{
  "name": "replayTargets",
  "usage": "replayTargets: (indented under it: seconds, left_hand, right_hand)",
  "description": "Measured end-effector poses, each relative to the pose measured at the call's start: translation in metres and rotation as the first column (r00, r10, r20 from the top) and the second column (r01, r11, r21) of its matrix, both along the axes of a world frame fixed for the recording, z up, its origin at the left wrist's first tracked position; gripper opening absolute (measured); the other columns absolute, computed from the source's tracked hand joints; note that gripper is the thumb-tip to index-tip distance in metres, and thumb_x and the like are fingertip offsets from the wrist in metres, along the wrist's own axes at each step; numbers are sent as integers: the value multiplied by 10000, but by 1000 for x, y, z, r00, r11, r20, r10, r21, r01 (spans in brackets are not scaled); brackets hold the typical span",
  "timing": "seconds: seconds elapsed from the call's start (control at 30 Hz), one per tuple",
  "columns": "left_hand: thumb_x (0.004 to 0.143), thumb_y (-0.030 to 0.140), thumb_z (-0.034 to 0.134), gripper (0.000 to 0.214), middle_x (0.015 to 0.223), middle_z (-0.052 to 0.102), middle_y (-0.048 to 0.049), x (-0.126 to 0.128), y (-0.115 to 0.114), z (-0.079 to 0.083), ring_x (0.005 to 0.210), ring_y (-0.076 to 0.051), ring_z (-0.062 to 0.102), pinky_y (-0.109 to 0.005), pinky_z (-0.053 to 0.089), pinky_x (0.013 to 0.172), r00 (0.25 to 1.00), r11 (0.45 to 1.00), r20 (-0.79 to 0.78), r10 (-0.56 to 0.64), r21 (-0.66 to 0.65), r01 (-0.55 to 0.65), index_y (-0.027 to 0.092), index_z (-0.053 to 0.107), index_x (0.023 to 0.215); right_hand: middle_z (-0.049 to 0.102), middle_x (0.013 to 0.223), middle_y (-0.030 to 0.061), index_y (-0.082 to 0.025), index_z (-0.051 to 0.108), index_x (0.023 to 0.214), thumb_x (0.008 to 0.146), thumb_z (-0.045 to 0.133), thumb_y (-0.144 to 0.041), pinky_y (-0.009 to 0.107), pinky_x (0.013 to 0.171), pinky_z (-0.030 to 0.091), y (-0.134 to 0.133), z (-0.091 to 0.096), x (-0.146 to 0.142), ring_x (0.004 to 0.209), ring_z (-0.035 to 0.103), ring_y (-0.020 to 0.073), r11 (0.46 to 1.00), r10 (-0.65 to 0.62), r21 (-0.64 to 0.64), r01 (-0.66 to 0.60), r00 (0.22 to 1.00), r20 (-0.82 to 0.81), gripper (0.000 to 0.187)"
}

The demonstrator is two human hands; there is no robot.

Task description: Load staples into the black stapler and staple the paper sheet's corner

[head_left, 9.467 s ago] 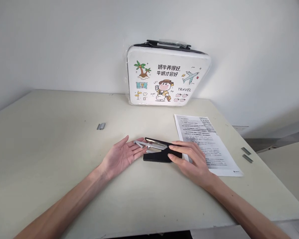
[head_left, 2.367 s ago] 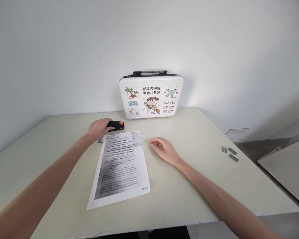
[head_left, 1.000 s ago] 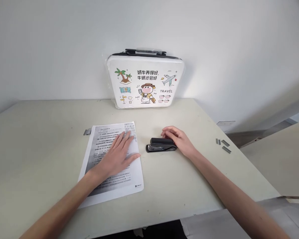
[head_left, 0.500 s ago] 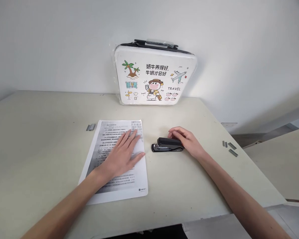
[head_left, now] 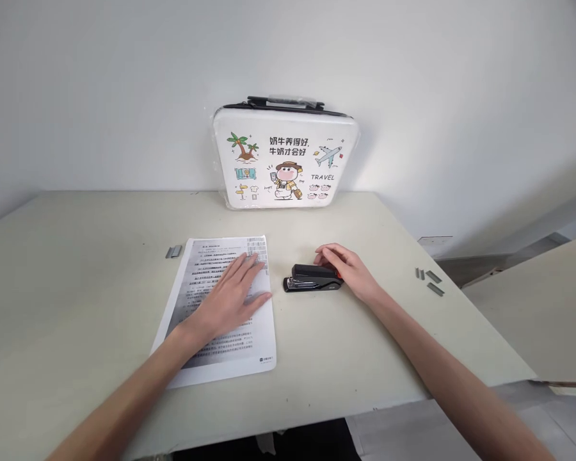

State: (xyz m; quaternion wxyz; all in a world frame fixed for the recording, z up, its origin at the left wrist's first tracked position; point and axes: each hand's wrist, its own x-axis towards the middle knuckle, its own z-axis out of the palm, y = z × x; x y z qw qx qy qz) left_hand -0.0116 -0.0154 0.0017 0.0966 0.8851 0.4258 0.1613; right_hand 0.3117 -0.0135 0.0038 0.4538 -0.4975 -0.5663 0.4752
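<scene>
Left hand [head_left: 230,298] flat on paper [head_left: 262,342], stapler [head_left: 312,278] beside

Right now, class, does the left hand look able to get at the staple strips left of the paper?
Probably yes: the left hand rests open on the paper, and only flat paper and tabletop lie between it and the staple strips.

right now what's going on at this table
A person's left hand rests spread on a printed sheet. Their right hand is at the rear end of a black stapler, which sits on the table right of the sheet. Staple strips lie to either side, and a white travel-print carrying case stands behind.
</scene>
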Motion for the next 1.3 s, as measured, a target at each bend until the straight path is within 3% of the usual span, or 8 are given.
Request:
replayTargets:
  seconds: [0.17, 0.33, 0.5, 0.8, 0.93, 1.03, 1.17, 1.3]
  left_hand:
    - [1046, 443, 610, 360, 1464, 663, -64, 26, 5, 12, 1543, -307, 415, -513, 381, 1263, 991, 991, 81, -110, 85, 103, 254, 671, 1347]
    - [1004, 347, 688, 158, 1263, 761, -56, 56, 10, 17, 1370, -303, 584, -501, 481, 1146, 979, 986, 140, -144, 107, 130, 249, 742, 1115]
    - [1029, 362, 651, 142, 1174, 783, -51, 53, 11, 21, 1244, -288, 652, -487, 504, 1065, 979, 984, 142, -143, 123, 126, 255, 733, 1071]
    - [1042, 408, 613, 225, 1219, 755, -60, 0, 3, 17, 1199, -267, 670, -477, 520, 1073, 983, 989, 168, -77, 140, 53, 253, 766, 987]
    - [1022, 459, 622, 271, 1243, 748, -72, -22, 5, 18, 1203, -279, 673, -461, 524, 1080, 982, 986, 187, -4, 166, -28, 264, 771, 1139]
    - [1033, 436, 557, 317, 1190, 760, -96, -53, 22, 23, 1166, -290, 673, -459, 511, 1080, 970, 955, 185, 159, 219, -198, 233, 753, 1177]
    - [988, 482, 512, 458, 1272, 708, -164, -109, 49, 23, 1267, -376, 588, -540, 460, 1113, 878, 851, 98, 468, 217, -477, 175, 716, 1258]
    - [923, 621, 542, 651, 1356, 636, -186, -153, 62, 11, 1340, -415, 524, -568, 422, 1152, 820, 814, 8, 573, 109, -570, 176, 671, 1381]
  right_hand:
    - [760, 1009, 44, -256, 723, 1011, 967, 627, -646, 350, 884, 553, -1, 1, -2, 960, 703, 221, 999, 19, 35, -19, 1000, 18, 404]
    - [766, 1049, 44, -259, 734, 1035, 973, 629, -595, 371, 896, 540, -6, 5, -3, 992, 695, 236, 991, 84, 94, -100, 984, 158, 357]
    - [772, 1053, 29, -254, 759, 1031, 830, 808, -503, 373, 859, 548, -10, 9, -4, 971, 698, 243, 980, 156, 84, -179, 962, 226, 323]
    - [774, 1053, 24, -255, 764, 1010, 798, 848, -501, 356, 851, 539, -13, 11, -4, 949, 702, 233, 984, 171, 20, -179, 963, 208, 335]
    - [772, 1057, 21, -264, 752, 1027, 810, 837, -506, 359, 852, 539, -17, 11, -5, 952, 703, 237, 987, 159, 1, -163, 962, 221, 336]
    - [772, 1055, 21, -267, 747, 1032, 820, 826, -515, 361, 858, 539, -18, 12, -6, 956, 708, 240, 988, 153, -2, -157, 959, 239, 335]
    - [776, 1070, 33, -264, 748, 1046, 832, 808, -545, 372, 856, 551, -19, 10, -6, 963, 716, 253, 987, 158, -1, -164, 951, 265, 358]
    - [780, 1107, 41, -264, 750, 1058, 839, 800, -551, 377, 855, 559, -17, 8, -6, 978, 715, 259, 985, 167, -6, -172, 948, 272, 365]
